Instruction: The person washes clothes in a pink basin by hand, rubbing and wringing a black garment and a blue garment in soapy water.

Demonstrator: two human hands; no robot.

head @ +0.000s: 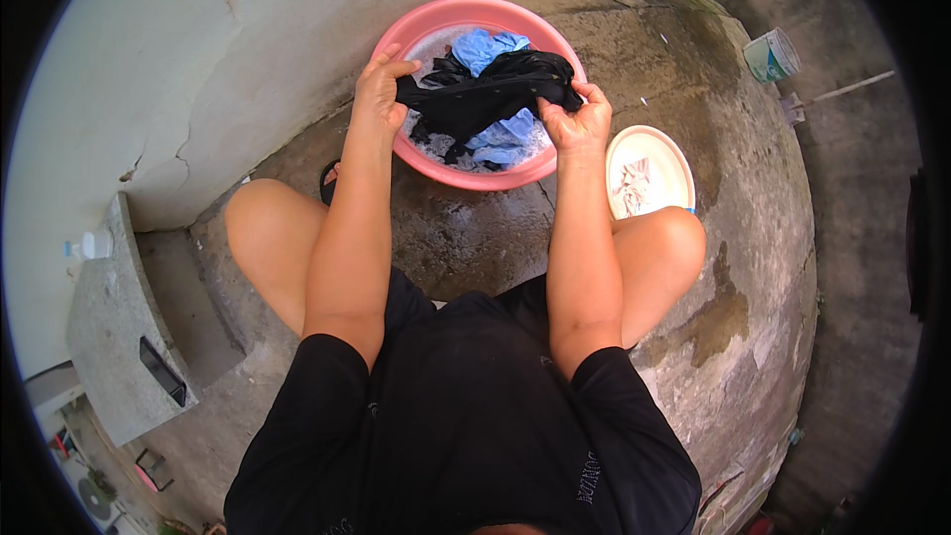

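A pink plastic basin (475,180) stands on the concrete floor in front of me, with sudsy water and wet clothes in it. Stretched over the basin is a black garment (475,105), held up between both hands. My left hand (382,88) grips its left end near the basin's rim. At the right side, my right hand (578,117) pinches the other end. Light blue cloth (487,50) lies in the suds behind the garment, and more blue cloth shows in front of it. Other dark cloth is partly hidden beneath.
A cream basin (672,171) with a crumpled pale cloth stands by my right knee. Left, a stone slab (111,327) carries a phone (162,371) and a plastic container (96,244). A cracked wall (186,74) rises at the left. A bucket (773,56) stands far right.
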